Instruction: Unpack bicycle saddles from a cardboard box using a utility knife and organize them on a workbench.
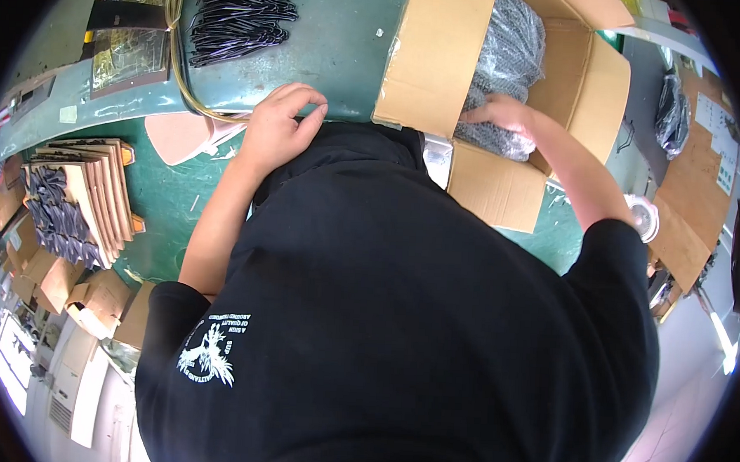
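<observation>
At the near edge of the green table, my left hand (285,122) rests with its fingers loosely bent and the thumb apart, holding nothing. My right hand (504,115) reaches into an open cardboard box (434,56) on the right. Its fingers are bent against a bundle in clear bubble wrap (514,43) inside; the fingertips are partly hidden. What the wrap covers cannot be made out. The bundle fills the left part of the box, and the box's flaps stand folded outward.
A pile of thin black cords or wires (239,19) lies beyond my left hand. A yellowish hose (178,49) runs beside it. On the left, cardboard sheets (99,190) stand with dark bundles (53,217). A pink stool seat (176,136) is below the table edge.
</observation>
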Demonstrator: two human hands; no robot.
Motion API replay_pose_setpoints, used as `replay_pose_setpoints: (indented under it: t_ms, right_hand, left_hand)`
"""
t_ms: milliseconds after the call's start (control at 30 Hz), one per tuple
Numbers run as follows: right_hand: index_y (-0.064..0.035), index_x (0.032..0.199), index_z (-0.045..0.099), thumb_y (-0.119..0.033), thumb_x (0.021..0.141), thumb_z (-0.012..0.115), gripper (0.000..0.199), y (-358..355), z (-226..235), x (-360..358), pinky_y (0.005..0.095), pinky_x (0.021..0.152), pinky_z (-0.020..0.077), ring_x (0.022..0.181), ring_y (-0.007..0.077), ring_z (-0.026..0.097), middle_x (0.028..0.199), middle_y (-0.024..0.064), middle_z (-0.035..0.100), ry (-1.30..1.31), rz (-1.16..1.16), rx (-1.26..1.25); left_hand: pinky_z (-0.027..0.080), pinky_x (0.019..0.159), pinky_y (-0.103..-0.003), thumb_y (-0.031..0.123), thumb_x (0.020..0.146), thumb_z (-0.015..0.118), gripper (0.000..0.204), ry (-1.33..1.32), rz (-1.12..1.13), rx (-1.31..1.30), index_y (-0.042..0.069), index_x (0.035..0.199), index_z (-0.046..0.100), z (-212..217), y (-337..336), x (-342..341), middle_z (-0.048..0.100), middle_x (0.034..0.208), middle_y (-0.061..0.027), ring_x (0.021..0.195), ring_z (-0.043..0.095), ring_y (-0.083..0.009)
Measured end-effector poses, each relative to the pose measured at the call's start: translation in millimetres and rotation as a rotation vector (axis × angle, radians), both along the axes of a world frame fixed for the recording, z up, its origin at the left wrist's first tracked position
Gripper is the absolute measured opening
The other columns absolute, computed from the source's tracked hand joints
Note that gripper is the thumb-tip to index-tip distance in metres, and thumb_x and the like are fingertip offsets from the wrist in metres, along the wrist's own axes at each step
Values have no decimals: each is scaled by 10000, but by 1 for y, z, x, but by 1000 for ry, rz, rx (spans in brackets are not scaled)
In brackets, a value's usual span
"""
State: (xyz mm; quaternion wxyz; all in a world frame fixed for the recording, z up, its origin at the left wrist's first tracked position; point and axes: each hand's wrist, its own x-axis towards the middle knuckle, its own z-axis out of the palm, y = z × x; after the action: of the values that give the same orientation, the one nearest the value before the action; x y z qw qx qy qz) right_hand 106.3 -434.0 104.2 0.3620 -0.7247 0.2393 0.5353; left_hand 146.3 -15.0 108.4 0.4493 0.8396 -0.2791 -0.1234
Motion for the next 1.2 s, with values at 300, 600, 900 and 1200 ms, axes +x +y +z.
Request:
replay_pose_setpoints:
  t_ms: [300,600,900,1200]
  right_hand:
    - [114,1174,680,-272,750,812,589,-28,56,-25,352,912,533,1025,266,689,1085,214,724,-94,-282,-35]
    - [80,1375,520,-144,816,660,618,12,146,-97,380,900,577,994,256,709,1178,163,700,-367,-919,344]
    - [17,1493,416,-234,761,748,843,109,117,-105,431,1015,545,1135,309,671,1312,177,644,-724,-1123,602]
    - [48,1282,594,-15,789,671,504,175,118,-24,343,986,500,1089,185,659,1191,111,699,-848,-770,477]
  left_hand:
    - [545,810,-382,113,896,701,134,4,-131,-58,40,1006,692,18,-23,19,701,994,-108,934,677,-323]
    - [548,823,-315,211,967,699,268,433,-193,-365,35,1168,686,37,-74,34,717,1057,-73,943,683,-180]
    - [532,869,-295,288,1010,698,528,792,-202,-610,-33,1379,499,78,-95,45,656,1059,-70,946,649,-135]
    - [517,970,-337,360,966,734,568,1311,235,-879,-31,1329,537,92,-51,57,694,1097,-70,1027,656,-141]
